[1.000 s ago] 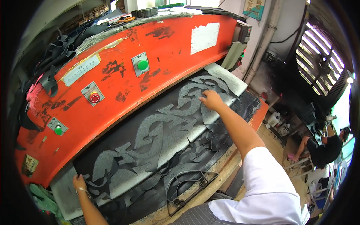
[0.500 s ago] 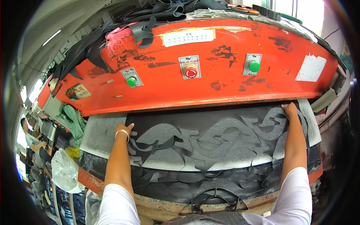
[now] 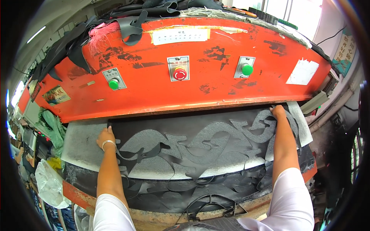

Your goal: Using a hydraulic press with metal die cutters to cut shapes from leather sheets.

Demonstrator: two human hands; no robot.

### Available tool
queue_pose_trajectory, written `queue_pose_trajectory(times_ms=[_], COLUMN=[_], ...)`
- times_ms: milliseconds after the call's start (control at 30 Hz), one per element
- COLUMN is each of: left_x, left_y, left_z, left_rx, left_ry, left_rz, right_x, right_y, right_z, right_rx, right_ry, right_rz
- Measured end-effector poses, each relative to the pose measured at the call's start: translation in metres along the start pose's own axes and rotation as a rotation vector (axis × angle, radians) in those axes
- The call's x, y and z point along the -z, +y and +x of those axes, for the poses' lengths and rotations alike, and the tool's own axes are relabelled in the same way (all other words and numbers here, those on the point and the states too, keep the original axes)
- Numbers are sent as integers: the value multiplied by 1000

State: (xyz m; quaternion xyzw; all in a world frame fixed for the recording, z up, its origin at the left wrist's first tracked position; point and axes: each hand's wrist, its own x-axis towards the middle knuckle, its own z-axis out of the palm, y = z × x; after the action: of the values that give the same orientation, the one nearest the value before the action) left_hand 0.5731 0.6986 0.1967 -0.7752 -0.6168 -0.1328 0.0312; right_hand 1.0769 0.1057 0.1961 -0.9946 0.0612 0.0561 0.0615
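Observation:
A thin black leather-like sheet [image 3: 154, 124], cut through with large curved openings, lies on a pale grey board [image 3: 83, 144] beneath the front of a red press [image 3: 142, 94]. My left hand [image 3: 105, 138], a bangle on its wrist, is closed at the sheet's left edge with the thumb pointing up. At the far right of the sheet, my right hand [image 3: 278, 111] has its fingers closed on the edge near the press opening; its fingertips are partly hidden. A small dark loose strip [image 3: 148, 154] lies across one of the openings.
Green buttons [image 3: 113, 84] flank a red stop button [image 3: 179, 73] on the press. Black offcuts [image 3: 169, 194] cover the near ledge, beside a black half-round frame [image 3: 212, 198]. Plastic bags [image 3: 50, 184] hang at left. More black scraps [image 3: 131, 29] drape over the press top.
The whole scene has shifted left in view. My left hand has curled more at the sheet's edge, its thumb now upright. My right hand stays at the far right edge.

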Motion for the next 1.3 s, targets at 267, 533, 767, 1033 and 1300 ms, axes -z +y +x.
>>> queue_pose_trajectory(times_ms=[267, 533, 767, 1033, 1300], left_x=[-3, 7, 2, 34, 50], left_y=[-44, -104, -131, -98, -49], left_z=[0, -24, -30, -75, -204], left_rx=[-93, -111, -133, -296, -562], left_ry=[-134, -202, -172, 166, -333], left_rz=[11, -28, -4, -66, -243], right_x=[-12, -8, -9, 27, 60], right_y=[55, 86, 115, 151, 211], right_z=[-24, -93, -136, -180, -235], right_rx=[251, 251, 289, 333, 157], right_ry=[1, -59, 64, -281, 279], right_rz=[-130, 323, 199, 97, -249])
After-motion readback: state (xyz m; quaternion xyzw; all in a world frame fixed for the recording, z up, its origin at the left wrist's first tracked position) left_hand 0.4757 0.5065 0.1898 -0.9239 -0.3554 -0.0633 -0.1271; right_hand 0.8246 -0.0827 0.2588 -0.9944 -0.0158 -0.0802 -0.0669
